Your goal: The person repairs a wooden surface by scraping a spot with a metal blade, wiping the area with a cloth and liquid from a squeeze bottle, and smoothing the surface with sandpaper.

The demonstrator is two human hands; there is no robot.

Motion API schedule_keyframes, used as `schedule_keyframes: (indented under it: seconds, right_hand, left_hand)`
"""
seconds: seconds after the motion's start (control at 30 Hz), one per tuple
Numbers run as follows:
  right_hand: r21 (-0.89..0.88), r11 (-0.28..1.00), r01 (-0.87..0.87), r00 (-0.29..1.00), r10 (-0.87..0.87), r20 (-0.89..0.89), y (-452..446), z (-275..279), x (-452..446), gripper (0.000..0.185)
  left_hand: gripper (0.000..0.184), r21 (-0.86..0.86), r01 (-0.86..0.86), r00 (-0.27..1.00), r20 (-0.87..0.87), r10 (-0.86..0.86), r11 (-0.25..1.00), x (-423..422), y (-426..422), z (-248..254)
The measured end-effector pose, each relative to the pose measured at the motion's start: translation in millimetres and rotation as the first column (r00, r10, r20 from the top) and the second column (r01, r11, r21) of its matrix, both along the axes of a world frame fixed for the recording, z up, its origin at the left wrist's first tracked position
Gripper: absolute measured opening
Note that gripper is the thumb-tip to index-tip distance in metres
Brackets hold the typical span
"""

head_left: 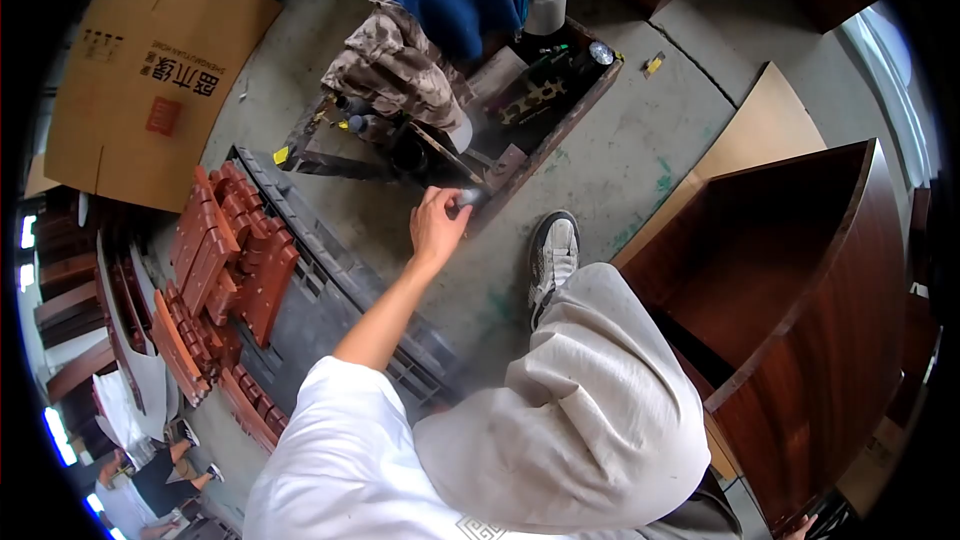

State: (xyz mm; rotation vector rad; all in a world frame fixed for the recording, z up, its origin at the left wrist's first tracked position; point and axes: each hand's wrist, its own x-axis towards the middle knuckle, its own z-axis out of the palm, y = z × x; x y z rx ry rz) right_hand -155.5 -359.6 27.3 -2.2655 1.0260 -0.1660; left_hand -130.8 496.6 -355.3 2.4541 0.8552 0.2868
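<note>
Left hand (437, 230): thumb and fingers closed round a small grey piece (466, 199), grip pinched, wrist bent slightly. Piece lies at the near corner of the open box (560, 129), upper centre of the frame. Its far end is lost in blur and shadow; exact type not identifiable.

Right hand (803, 528): only fingertips show, at the lower right edge beside the dark cabinet (820, 360); attribution to the wearer probable. Grip state cannot be told.

Around the piece: box holds dark bottles (370, 127) and other small items. A patterned rag (390, 60) and a blue cloth (460, 0) drape over its far side; a metal pot (546, 13) sits at its far end. Shoe (556, 252) on the floor, right of the hand.

Handling, estimated: piece looks light, stiff and smooth, perhaps slippery if dusty or oily. Fragility undetermined. Best hold: thumb against fingertips across the rounded sides, light pressure, knuckles clear of the box rim. Rags, by contrast, appear soft and limp; take them by a bunched fold.
</note>
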Motion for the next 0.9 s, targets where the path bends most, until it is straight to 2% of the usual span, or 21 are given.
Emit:
schedule_keyframes:
  seconds: [0.2, 0.3, 0.33, 0.37, 0.43, 0.5, 0.57, 0.6, 0.73, 0.83, 0.9]
  right_hand:
    - [0.0, 1.0, 0.006, 1.0, -0.006, -0.013, 4.2, 3.4, -3.4, 0.059]
    - [0.0, 1.0, -0.001, 1.0, 0.001, -0.015, 4.1, 4.0, -6.2, 0.06]
    - [0.003, 1.0, 0.0, 1.0, 0.0, -0.011, 2.6, 5.2, -8.8, 0.06]
    - [0.004, 1.0, -0.002, 1.0, 0.002, -0.009, 2.5, 5.2, -10.5, 0.061]
    - [0.009, 1.0, -0.004, 1.0, 0.004, -0.001, 3.4, 2.1, -12.8, 0.061]
    - [0.015, 1.0, -0.006, 1.0, 0.006, 0.006, 3.0, 1.2, -15.9, 0.062]
    - [0.018, 1.0, -0.01, 1.0, 0.01, 0.011, 4.4, -0.1, -19.6, 0.062]
    - [0.021, 1.0, -0.008, 1.0, 0.008, 0.013, 5.1, -1.4, -22.1, 0.063]
    - [0.031, 1.0, -0.004, 1.0, 0.003, 0.027, 7.6, -0.1, -33.1, 0.064]
    - [0.033, 0.999, 0.004, 1.0, -0.005, 0.031, 9.0, 2.4, -41.7, 0.065]
    - [0.033, 0.999, 0.011, 0.999, -0.012, 0.03, 11.3, 4.9, -46.6, 0.065]
  left_hand:
    - [0.023, 0.015, 0.055, 0.992, -0.114, -0.053, 0.998, 9.5, 0.6, -1.6]
    - [0.025, -0.004, 0.023, 1.0, 0.008, -0.023, 1.0, 8.9, 2.6, 8.1]
    - [0.027, -0.055, 0.003, 0.998, 0.057, 0.0, 0.998, 8.3, 4.0, 18.9]
    - [0.026, -0.094, 0.035, 0.973, 0.233, -0.012, 0.995, 7.1, 6.8, 23.1]
    - [0.023, -0.23, 0.114, 0.893, 0.45, 0.002, 0.966, 9.6, 10.9, 39.6]
    - [0.021, -0.56, 0.218, 0.848, 0.514, 0.129, 0.8, 8.9, 21.1, 35.8]
    - [0.023, -0.613, 0.272, 0.825, 0.546, 0.148, 0.742, 18.5, 30.7, 32.0]
    - [0.024, -0.646, 0.353, 0.792, 0.591, 0.151, 0.677, 34.7, 24.8, 45.3]
    - [0.034, -0.662, 0.316, 0.848, 0.518, 0.11, 0.679, 79.2, 31.1, 23.9]
    - [0.032, -0.5, 0.181, 0.949, 0.314, -0.018, 0.847, 107.8, 37.7, -0.4]
    - [0.032, -0.38, 0.133, 0.976, 0.212, -0.054, 0.916, 122.5, 45.4, -20.6]
